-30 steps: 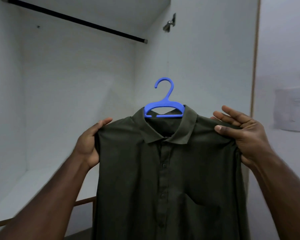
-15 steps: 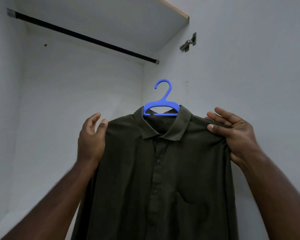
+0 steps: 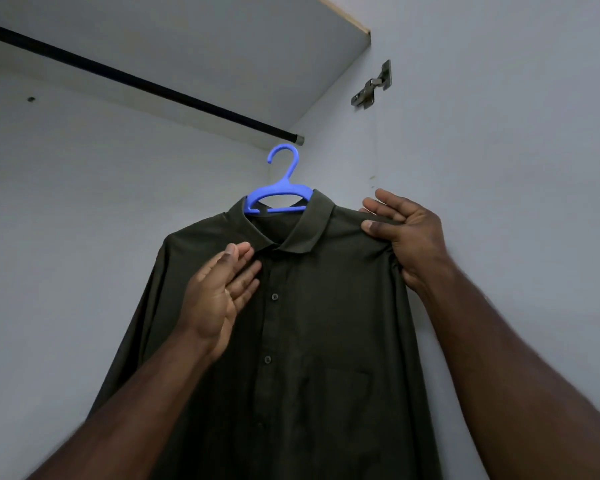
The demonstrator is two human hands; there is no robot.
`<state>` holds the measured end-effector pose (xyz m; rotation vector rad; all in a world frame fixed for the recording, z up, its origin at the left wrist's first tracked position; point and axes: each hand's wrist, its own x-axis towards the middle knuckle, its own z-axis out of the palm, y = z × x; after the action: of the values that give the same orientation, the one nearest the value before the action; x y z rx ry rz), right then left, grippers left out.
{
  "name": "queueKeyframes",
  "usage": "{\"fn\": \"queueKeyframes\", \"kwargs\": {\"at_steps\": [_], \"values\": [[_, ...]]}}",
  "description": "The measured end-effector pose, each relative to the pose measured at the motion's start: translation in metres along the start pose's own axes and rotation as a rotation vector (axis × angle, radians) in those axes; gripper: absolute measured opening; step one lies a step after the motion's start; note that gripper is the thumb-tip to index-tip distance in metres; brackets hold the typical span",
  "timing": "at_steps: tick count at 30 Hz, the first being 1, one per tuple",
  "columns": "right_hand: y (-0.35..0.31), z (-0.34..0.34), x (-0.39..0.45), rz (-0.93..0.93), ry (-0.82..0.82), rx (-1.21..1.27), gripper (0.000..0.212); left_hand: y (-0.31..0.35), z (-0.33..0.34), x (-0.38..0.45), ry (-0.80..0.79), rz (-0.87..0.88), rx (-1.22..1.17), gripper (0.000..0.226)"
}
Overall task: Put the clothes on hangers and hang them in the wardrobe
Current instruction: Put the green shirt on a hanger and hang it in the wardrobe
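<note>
- Grip: right hand (image 3: 404, 233) pinches the shoulder seam of the dark green shirt (image 3: 291, 341), thumb on the front, fingers behind the fabric; this hand carries the garment
- Left hand (image 3: 222, 292) is flat, fingers straight, palm turned toward the shirt front just below the collar; holds nothing, and contact with the cloth cannot be told for certain
- Shirt sits on the blue hanger (image 3: 278, 199): collar around the hanger neck, both shoulders spread, placket buttoned and hanging straight
- Hook of the hanger is free in the air, just below and beside the right end of the black rail (image 3: 146, 84), not over it
- Wardrobe (image 3: 84, 220) stands open; no other garment visible on the rail; a door hinge (image 3: 373, 86) shows on the right side panel
- Judgement: hanger step done for this shirt; left to do is lift the hook over the rail and release. Whether more clothes wait cannot be told from this view
</note>
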<state>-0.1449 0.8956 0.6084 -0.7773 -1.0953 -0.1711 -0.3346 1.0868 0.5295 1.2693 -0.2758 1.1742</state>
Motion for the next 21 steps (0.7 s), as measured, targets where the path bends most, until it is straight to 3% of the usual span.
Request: {"fn": "queueKeyframes", "kwargs": {"at_steps": [4,12,21], "values": [[0.023,0.014,0.041,-0.022,0.0,-0.012,0.058,-0.015,-0.007,0.039,-0.024,-0.048,-0.007,0.039],[0.055,0.046,0.097,-0.08,0.052,-0.048,0.057,-0.031,-0.041,0.116,-0.161,-0.187,-0.277,0.062],[0.087,0.07,0.164,-0.171,0.167,-0.11,0.055,-0.054,-0.075,0.196,-0.233,-0.192,-0.258,0.063]]}}
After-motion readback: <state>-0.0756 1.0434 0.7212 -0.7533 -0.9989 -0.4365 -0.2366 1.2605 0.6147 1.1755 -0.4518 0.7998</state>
